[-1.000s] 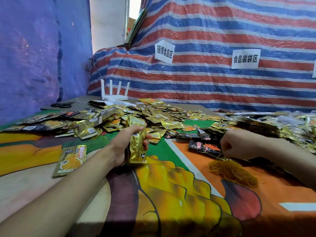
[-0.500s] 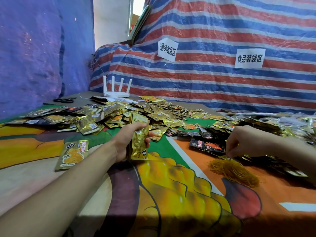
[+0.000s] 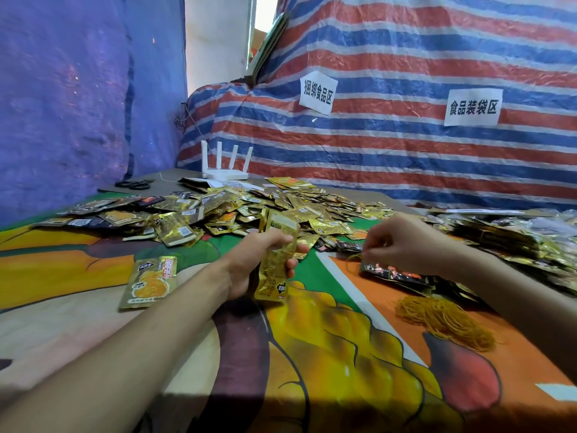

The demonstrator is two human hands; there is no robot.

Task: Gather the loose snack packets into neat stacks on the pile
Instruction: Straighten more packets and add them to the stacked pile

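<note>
Our left hand (image 3: 246, 267) clamps a slim stack of gold foil snack packets (image 3: 276, 260); at three o'clock our right hand (image 3: 402, 242) pinches a thin orange rubber band (image 3: 355, 256). Most packets lie loose in the twelve-o'clock heap (image 3: 224, 210).

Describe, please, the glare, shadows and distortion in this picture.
Head view: glare glints off the gold packets in the pile and off the stack in the left hand; a dark shadow covers the tablecloth at the near edge; the wide lens curves the striped tarp; the gap above is overexposed.
</note>
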